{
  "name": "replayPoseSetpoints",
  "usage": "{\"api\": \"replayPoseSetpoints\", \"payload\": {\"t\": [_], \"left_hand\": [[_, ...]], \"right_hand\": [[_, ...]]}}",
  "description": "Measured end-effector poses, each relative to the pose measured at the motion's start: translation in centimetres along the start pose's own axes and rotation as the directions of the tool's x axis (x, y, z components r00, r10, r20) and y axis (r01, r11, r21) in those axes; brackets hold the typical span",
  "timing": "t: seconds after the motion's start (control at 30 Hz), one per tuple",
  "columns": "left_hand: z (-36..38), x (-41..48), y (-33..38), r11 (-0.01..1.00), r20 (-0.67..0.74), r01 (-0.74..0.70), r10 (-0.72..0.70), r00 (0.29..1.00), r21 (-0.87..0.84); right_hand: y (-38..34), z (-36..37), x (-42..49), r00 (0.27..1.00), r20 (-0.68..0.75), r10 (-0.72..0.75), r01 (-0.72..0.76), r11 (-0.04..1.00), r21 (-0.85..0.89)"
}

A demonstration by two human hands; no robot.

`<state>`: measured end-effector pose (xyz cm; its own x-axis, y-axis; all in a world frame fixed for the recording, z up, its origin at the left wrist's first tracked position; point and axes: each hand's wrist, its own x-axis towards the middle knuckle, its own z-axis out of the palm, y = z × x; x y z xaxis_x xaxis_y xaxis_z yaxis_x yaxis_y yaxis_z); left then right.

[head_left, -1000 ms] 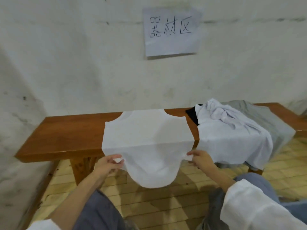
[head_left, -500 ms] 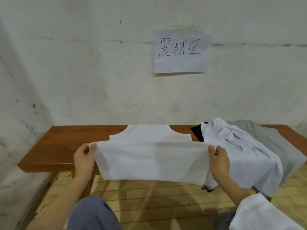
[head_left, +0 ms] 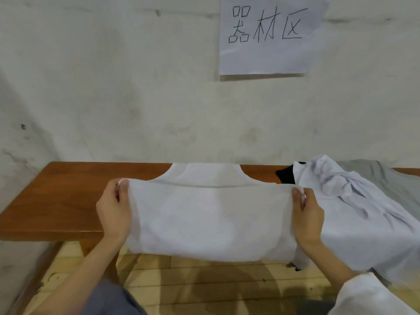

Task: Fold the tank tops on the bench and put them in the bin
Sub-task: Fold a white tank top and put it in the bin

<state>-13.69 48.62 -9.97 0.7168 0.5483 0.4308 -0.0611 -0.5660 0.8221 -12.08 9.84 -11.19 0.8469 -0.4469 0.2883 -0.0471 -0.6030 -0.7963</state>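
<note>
Hem (head_left: 204, 189) higher; black garment (head_left: 285, 176), perhaps, half-hidden.

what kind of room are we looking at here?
Likely an equipment or storage room: a handwritten sign reading 器材区 (equipment area) on a bare scuffed wall, a wooden bench against it, plank floor.

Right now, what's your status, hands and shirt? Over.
Left hand, right hand each pinch a hem corner. White tank top half folded on bench. Clothes pile beside right hand.
</note>
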Motion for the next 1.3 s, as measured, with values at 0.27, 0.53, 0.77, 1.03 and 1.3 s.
{"api": "replayPoseSetpoints", "payload": {"t": [0.27,0.53,0.77,1.03,1.3], "left_hand": [[6.5,5.8,-3.8,0.968,0.043,-0.028,0.017,0.999,0.25],[8.5,5.4,-5.3,0.829,0.189,-0.124,0.023,0.982,0.545],[8.8,1.9,-3.6,0.713,0.507,-0.502,0.235,0.829,0.49],[8.5,-1.6,-3.7,0.633,0.671,-0.468,-0.11,0.733,0.616],[6.2,-3.4,-1.5,0.811,0.537,-0.477,0.25,0.806,0.338]], "right_hand": [[1.5,5.8,6.6,0.998,0.033,0.059,-0.049,0.97,-0.238],[2.3,8.0,7.9,0.986,0.127,0.111,-0.026,0.845,-0.533],[-0.3,8.4,3.0,0.937,0.21,-0.279,0.347,0.802,-0.486],[0.6,8.4,-0.7,0.815,0.58,-0.001,0.433,0.667,-0.607],[-1.6,7.0,-0.3,0.794,0.608,0.027,0.373,0.767,-0.522]]}}
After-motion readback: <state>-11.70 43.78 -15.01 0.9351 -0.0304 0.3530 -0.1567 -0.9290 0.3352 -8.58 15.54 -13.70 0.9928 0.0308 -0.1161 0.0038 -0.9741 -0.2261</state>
